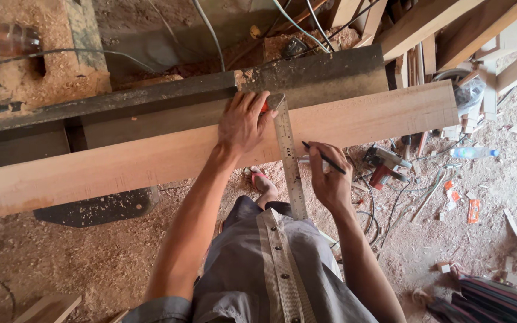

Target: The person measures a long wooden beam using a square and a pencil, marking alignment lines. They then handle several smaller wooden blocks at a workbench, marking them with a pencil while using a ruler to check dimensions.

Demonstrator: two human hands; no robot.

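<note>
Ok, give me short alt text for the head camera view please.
A person's left hand presses a metal square ruler flat across a long wooden plank, while the right hand holds a pencil at the ruler's edge. Sawdust covers the floor below.

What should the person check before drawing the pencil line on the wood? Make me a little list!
1. Left hand pressing the metal square flat on the plank: ok.
2. Square's blade crossing the plank's full width: ok.
3. Right hand gripping the pencil: ok.
4. Pencil tip against the blade's edge: cannot tell, it looks slightly apart.
5. Plank resting steady on the dark machine bed: cannot tell.
</note>
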